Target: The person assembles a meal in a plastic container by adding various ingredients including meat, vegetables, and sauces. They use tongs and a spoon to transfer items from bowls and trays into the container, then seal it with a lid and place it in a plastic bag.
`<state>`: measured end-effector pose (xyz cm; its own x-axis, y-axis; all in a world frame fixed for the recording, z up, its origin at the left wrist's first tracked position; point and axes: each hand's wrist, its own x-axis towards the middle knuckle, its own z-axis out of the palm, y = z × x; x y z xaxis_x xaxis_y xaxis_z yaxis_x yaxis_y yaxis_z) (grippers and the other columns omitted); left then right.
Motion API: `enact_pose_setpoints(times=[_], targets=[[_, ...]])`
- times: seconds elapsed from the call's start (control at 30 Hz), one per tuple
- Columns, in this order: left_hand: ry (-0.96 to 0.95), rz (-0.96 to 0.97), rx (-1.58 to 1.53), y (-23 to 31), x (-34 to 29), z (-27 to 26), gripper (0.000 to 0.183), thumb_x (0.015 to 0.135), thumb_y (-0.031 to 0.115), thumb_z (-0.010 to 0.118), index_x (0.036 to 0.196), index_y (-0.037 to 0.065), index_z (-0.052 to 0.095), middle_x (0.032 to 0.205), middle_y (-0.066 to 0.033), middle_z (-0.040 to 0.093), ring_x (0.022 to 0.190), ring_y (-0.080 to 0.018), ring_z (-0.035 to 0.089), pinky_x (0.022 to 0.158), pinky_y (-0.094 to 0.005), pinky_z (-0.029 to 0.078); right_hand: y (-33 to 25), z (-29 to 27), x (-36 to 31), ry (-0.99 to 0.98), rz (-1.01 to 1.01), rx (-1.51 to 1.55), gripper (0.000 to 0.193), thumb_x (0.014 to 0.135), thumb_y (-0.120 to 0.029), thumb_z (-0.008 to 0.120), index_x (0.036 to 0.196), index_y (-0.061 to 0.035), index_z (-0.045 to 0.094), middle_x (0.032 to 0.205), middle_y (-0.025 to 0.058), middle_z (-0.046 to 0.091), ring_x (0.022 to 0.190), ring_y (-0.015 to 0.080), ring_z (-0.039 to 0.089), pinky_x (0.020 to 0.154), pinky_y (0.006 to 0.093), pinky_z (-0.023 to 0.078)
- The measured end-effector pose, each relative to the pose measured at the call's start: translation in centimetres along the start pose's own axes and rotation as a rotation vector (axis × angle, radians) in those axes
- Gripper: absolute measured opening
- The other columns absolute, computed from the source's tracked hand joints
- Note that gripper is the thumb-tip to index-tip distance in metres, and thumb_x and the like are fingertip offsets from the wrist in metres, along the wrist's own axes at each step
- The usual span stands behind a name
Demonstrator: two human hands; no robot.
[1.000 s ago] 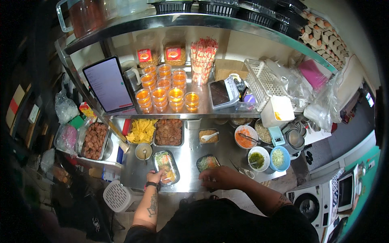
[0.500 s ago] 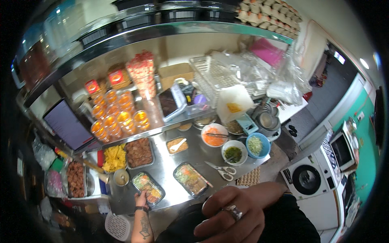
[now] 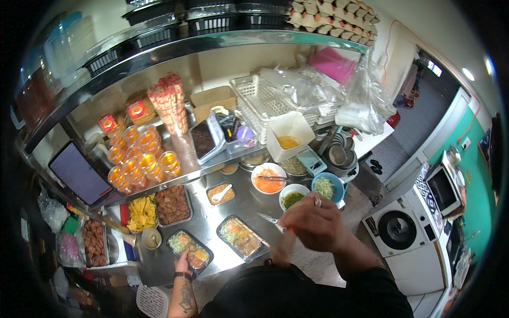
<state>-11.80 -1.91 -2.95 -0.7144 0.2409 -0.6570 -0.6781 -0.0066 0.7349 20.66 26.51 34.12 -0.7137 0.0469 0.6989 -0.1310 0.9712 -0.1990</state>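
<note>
My left hand (image 3: 182, 262) grips the near edge of a black meal tray (image 3: 190, 252) holding shredded vegetables and yellow and brown food. My right hand (image 3: 316, 222) is raised, fingers pinched together; a small orange-red bit and a pale blurred shape show below them, too smeared to name. Beyond it are scissors (image 3: 269, 218), mostly hidden, and a white bowl of chopped greens (image 3: 292, 200), partly covered. A second filled meal tray (image 3: 242, 238), seemingly with a clear lid, lies between my hands, a thin stick-shaped packet along its right side.
Trays of browned meat (image 3: 172, 205) and yellow pieces (image 3: 141, 214) stand at the back left. A small tub with a white spoon (image 3: 220, 195), a bowl of shredded orange vegetable (image 3: 269, 178) and a blue bowl of pale shreds (image 3: 324, 189) line the back. A shelf (image 3: 207, 168) overhangs the counter.
My right hand has moved up and farther out, from close to the camera to over the scissors. The view has shifted slightly. My left hand stays on the same tray.
</note>
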Motion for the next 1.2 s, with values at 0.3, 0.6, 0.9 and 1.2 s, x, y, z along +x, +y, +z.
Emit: enact_pose_setpoints(times=[0.3, 0.6, 0.9, 1.2], targets=[[-0.165, 0.041, -0.179, -3.1, 1.7, -2.1, 0.038, 0.090, 0.012, 0.072, 0.124, 0.000, 0.060, 0.112, -0.0159, 0.070, 0.099, -0.0338, 0.072, 0.084, -0.0514, 0.062, -0.6, 1.8, 1.1, -0.118, 0.044, 0.185, 0.021, 0.086, -0.009, 0.073, 0.105, -0.0109, 0.065, 0.093, 0.0045, 0.069, 0.085, 0.0237, 0.070, 0.076, 0.0371, 0.054], [-0.416, -0.077, -0.221, -0.8, -1.9, -2.4, 0.071, 0.101, 0.061, 0.048, 0.146, 0.006, 0.050, 0.141, -0.0144, 0.060, 0.123, -0.0338, 0.062, 0.104, -0.0524, 0.050, -4.1, -0.4, 4.8, -0.139, -0.349, 0.409, 0.015, 0.096, -0.023, 0.068, 0.108, -0.0144, 0.070, 0.116, 0.0026, 0.075, 0.095, 0.0139, 0.072, 0.079, 0.0310, 0.050], [-0.520, 0.029, -0.321, 0.6, -7.9, -0.7, 0.056, 0.107, 0.044, 0.047, 0.145, 0.002, 0.046, 0.139, -0.0168, 0.059, 0.123, -0.0328, 0.062, 0.105, -0.0484, 0.051, -5.7, -1.2, 8.9, -0.196, -0.555, 0.569, 0.019, 0.099, -0.018, 0.061, 0.114, -0.0101, 0.070, 0.114, 0.0079, 0.073, 0.094, 0.0177, 0.071, 0.078, 0.0343, 0.052], [-0.656, -0.001, -0.435, 6.4, -15.0, 4.6, 0.078, 0.102, 0.066, 0.037, 0.149, 0.004, 0.044, 0.143, -0.0166, 0.058, 0.127, -0.0334, 0.059, 0.108, -0.0502, 0.048, 19.6, 1.1, 8.4, -0.524, 0.609, -0.493, 0.018, 0.079, -0.021, 0.069, 0.081, -0.0042, 0.074, 0.083, 0.0220, 0.070, 0.077, 0.0376, 0.069, 0.072, 0.0459, 0.054]])
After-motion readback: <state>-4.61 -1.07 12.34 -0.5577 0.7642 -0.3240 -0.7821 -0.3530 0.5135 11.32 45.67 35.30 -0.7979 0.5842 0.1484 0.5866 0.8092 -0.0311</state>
